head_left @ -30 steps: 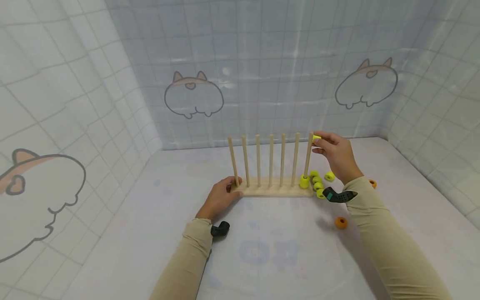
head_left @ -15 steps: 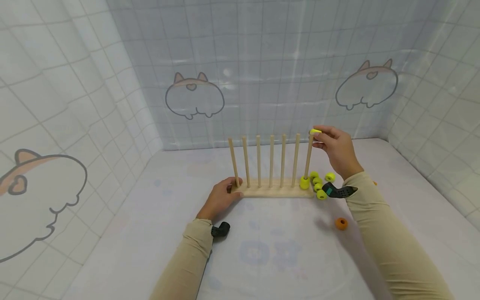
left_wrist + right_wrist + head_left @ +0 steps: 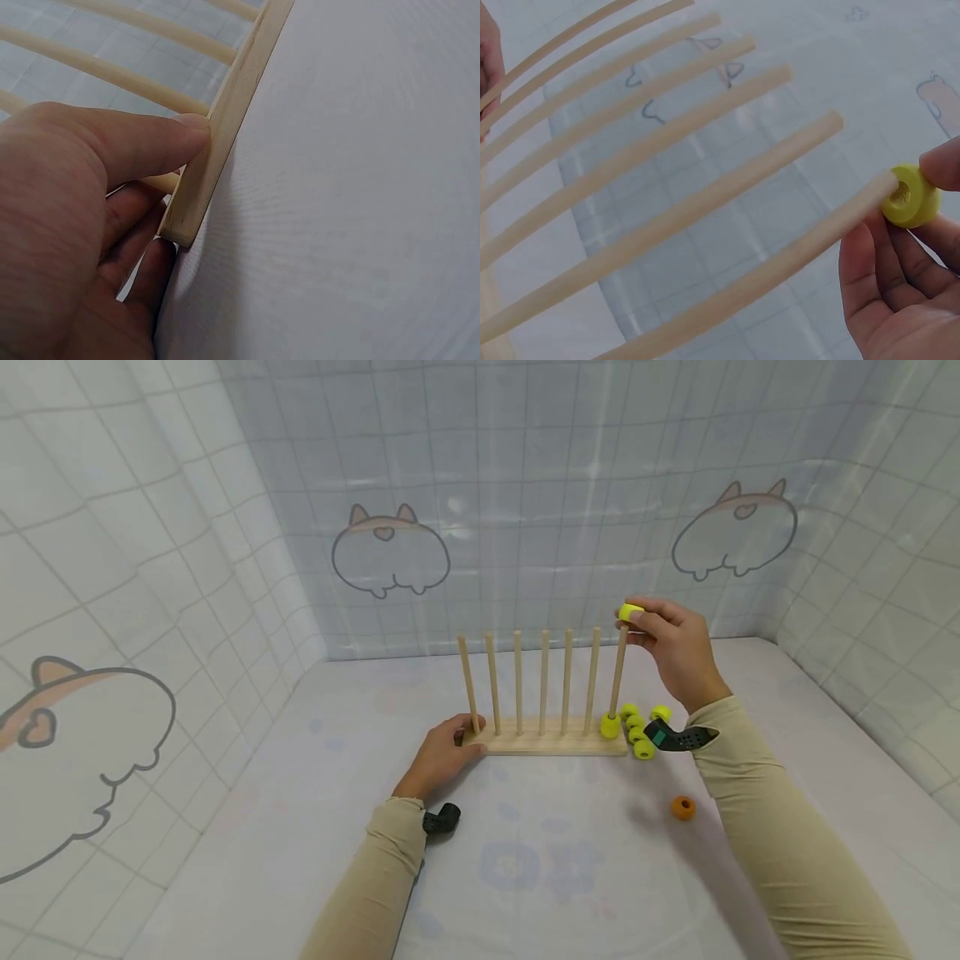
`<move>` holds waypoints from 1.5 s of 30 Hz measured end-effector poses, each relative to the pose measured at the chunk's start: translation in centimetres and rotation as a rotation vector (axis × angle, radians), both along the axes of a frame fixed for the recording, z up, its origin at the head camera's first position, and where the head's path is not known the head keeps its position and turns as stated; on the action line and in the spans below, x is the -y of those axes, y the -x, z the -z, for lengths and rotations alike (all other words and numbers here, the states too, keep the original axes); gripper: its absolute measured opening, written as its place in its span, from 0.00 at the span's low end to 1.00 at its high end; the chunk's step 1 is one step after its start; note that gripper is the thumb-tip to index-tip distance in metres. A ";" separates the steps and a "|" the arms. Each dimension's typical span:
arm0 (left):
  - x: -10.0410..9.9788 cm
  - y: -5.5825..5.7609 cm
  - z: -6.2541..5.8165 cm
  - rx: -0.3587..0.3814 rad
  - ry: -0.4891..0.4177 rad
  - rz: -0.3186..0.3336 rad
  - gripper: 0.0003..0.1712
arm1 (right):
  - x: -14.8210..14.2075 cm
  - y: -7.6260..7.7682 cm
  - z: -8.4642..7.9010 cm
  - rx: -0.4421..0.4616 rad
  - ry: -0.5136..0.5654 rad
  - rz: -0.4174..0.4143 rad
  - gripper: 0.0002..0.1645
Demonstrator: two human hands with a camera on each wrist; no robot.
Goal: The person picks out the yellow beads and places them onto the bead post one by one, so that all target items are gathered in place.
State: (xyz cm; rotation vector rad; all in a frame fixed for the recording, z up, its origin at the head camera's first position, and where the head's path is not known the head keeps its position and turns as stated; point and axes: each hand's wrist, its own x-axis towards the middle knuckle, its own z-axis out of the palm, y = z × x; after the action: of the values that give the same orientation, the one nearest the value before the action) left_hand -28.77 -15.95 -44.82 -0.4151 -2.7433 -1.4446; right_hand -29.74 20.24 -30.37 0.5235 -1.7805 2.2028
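A wooden peg rack [image 3: 551, 746] with a row of upright pegs stands on the table. My left hand [image 3: 438, 756] grips the left end of its base, the thumb along the front edge in the left wrist view. At the top of the rightmost peg [image 3: 780, 266], my right hand [image 3: 681, 652] pinches a yellow bead [image 3: 924, 208] between thumb and fingers. The bead's hole faces the peg tip; whether the tip has entered it I cannot tell. Yellow beads [image 3: 611, 727] sit at the foot of that same peg. The other pegs are bare.
Several loose yellow beads [image 3: 643, 749] lie just right of the rack, one [image 3: 660, 714] a little apart. An orange bead [image 3: 683, 807] lies nearer, beside the right sleeve [image 3: 780, 827]. A tile-patterned sheet [image 3: 525, 527] rises behind and at both sides.
My right hand has raised the yellow bead from beside the rightmost peg to above its tip, and the bead has turned. The left hand and rack have stayed put.
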 end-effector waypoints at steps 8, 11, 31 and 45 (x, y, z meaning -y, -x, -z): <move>0.0 -0.1 -0.1 -0.008 0.006 0.002 0.22 | 0.2 -0.3 -0.4 -0.031 -0.011 -0.025 0.19; 0.0 -0.2 -0.1 -0.010 0.009 0.001 0.21 | 0.1 -0.4 -0.4 -0.039 -0.021 -0.034 0.19; 0.0 -0.2 -0.2 -0.024 0.014 0.010 0.21 | -0.5 -0.7 -0.1 -0.088 -0.225 -0.016 0.18; -0.1 0.0 -0.2 -0.015 0.032 -0.011 0.21 | -1.0 -0.7 0.3 -0.092 -0.313 0.059 0.21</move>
State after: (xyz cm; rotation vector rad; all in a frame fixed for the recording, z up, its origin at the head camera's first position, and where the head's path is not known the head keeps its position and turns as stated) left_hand -28.75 -15.82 -44.64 -0.4089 -2.7559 -1.3916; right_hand -29.05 21.21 -30.64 0.6165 -2.0730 1.8388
